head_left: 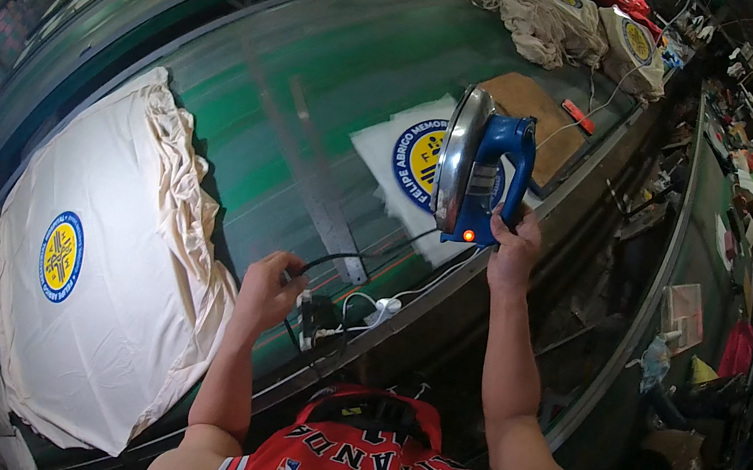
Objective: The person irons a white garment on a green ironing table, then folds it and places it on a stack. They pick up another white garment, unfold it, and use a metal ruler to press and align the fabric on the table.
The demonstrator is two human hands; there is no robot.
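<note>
My right hand (515, 245) is closed round the handle of a blue clothes iron (485, 179). The iron is tipped on its side, its shiny metal soleplate turned left and a small orange light lit at its heel. Behind it lies a white sheet (373, 147) with a round blue and yellow emblem (418, 164), partly hidden by the iron. My left hand (272, 283) pinches the iron's black cord (363, 255) over the table's near side. To the left, a cream cloth (118, 321) with a similar round emblem (60, 257) is spread out, gathered along its right edge.
A brown board (541, 113) and a red object (577, 117) lie beyond the iron. Bundled cream cloths (550, 30) are heaped at the far end of the green table (288, 51). A power strip (311, 319) and white plug (387, 307) sit by the near edge. Cluttered shelving (741, 197) runs along the right.
</note>
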